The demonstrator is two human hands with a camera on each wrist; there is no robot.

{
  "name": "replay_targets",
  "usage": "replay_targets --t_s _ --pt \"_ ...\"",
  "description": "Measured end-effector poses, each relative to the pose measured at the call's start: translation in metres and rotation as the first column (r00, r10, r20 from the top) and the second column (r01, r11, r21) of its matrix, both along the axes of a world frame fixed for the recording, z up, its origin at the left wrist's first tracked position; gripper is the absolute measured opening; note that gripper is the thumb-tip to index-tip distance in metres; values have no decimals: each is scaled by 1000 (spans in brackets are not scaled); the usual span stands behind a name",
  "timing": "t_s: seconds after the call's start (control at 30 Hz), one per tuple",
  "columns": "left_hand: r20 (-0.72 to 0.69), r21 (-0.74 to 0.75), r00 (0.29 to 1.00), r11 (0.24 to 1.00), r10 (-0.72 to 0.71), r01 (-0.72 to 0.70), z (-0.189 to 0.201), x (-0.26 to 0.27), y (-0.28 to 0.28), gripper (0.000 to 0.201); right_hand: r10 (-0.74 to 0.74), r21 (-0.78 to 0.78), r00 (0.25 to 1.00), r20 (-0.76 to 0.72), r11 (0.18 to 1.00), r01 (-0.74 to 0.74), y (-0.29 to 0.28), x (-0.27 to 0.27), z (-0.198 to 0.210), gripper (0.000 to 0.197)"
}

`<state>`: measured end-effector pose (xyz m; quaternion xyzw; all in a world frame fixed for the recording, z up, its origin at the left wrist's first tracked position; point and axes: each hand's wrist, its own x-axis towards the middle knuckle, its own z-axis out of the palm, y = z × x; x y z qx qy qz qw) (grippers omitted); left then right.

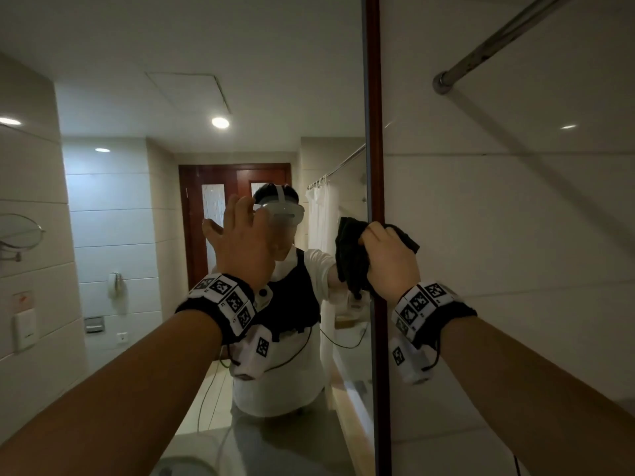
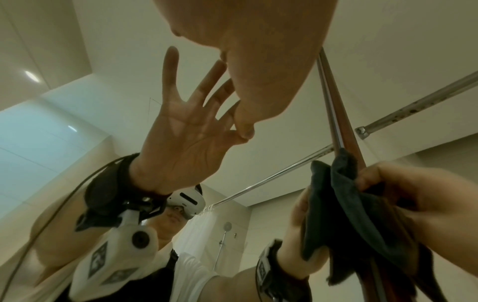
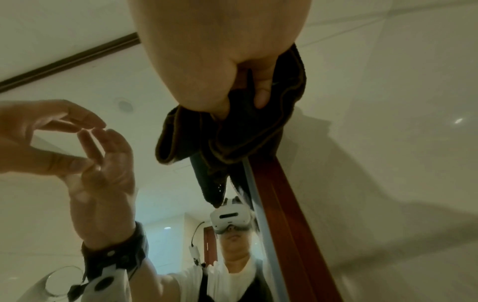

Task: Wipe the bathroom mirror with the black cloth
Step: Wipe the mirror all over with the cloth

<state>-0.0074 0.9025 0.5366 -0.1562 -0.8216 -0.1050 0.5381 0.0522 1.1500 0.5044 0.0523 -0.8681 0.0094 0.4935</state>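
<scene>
Right hand (image 1: 390, 259) grasps bunched black cloth (image 1: 350, 255) against mirror's (image 1: 137, 201) right edge, overlapping red-brown wooden frame (image 1: 374, 132). Left hand (image 1: 240, 242) raised, fingers spread and straight, fingertips touching the glass

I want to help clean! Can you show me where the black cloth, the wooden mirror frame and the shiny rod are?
black cloth (image 1: 350, 255): head view, on the fold hanging left of the right hand.
wooden mirror frame (image 1: 374, 132): head view, on its upright strip.
shiny rod (image 1: 498, 39): head view, mid-length.
</scene>
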Motion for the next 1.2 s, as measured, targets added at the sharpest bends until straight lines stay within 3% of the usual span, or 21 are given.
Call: replay_targets --t_s 0.27,0.47,0.6,0.73,1.03,1.2 --pt "-50 -42 994 995 92 -95 19 6 7 67 15 -1 997 -72 1000 -16 2 -6 48 35" --pt "-137 -28 990 999 -24 20 33 5 10 56 33 8 994 -105 999 -33 4 -9 106 33" --pt "-101 -37 995 999 7 -11 35 -2 10 69 35 7 989 -145 999 -34 4 -12 146 33" --pt "-108 -30 994 999 29 -32 36 -6 11 68 -4 -21 984 -176 1000 0 -1 -16 175 38" --pt "-64 -8 998 1000 12 -13 31 -8 14 64 -11 -59 989 -148 998 3 -5 -10 173 35" --pt "7 -26 999 999 38 -38 20 -2 15 47 0 -41 995 -100 999 -5 -3 -6 130 33"
